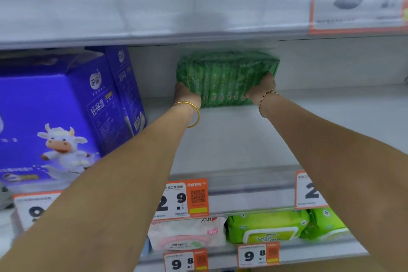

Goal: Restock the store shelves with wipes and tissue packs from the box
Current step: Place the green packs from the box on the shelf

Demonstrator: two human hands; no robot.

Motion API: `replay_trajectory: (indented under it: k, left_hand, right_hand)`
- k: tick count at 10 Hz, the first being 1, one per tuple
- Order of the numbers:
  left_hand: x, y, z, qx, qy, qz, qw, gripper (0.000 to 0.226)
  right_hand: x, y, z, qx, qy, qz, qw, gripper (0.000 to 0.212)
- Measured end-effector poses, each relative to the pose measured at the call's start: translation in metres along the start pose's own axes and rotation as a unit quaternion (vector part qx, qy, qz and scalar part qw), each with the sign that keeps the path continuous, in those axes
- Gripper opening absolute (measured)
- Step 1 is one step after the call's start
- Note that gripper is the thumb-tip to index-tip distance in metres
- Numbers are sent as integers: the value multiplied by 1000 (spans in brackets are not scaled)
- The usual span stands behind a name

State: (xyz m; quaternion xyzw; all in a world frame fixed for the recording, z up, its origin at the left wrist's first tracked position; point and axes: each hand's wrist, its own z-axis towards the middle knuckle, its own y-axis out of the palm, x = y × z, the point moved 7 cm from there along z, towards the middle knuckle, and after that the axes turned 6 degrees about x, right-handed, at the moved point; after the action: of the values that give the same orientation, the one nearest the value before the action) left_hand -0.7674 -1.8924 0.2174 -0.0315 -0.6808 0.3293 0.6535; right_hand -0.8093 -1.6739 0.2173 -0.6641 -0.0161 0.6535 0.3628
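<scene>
Head view: our left hand (187,95) and right hand (261,86) clasp one green plastic-wrapped bundle of wipe packs (225,77) by its ends, fingers curled, squeezing it together deep on the white shelf (220,139).

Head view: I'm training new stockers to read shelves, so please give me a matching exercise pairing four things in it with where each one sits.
Things:
1. green pack bundle
2. blue cow box
3. pink-lidded wipes pack
4. 2.9 price tag

Places:
A. on the middle shelf front edge
B. gripped between left hand and right hand, far back in the middle shelf
C. lower shelf, beside the light green wipes
D. left end of the middle shelf

Pairs: 1-B, 2-D, 3-C, 4-A
</scene>
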Motion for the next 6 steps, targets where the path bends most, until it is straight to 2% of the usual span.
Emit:
replay_trajectory:
  k: [1, 2, 3, 4, 5, 6]
  left_hand:
    - [-2, 4, 5, -16, -7, -16, 1000, 64]
    - [-4, 2, 7, -24, -21, -27, 999, 68]
    - [-2, 1, -1, -47, -30, -44, 997, 68]
    - [-2, 6, -3, -56, -26, -51, 997, 70]
    - [5, 13, -9, -67, -18, -44, 997, 72]
    - [10, 22, -7, -70, -11, -43, 997, 68]
  right_hand:
    - [-1, 2, 1, -20, -8, 3, 1000, 76]
    - [2, 2, 4, -34, 23, 35, 999, 70]
    - [-2, 4, 1, -49, 0, -31, 998, 57]
    - [-1, -2, 1, -27, -19, -93, 995, 44]
    - [2, -8, 3, -2, 20, -42, 999, 63]
    - [1, -17, 9, 33, 19, -93, 995, 68]
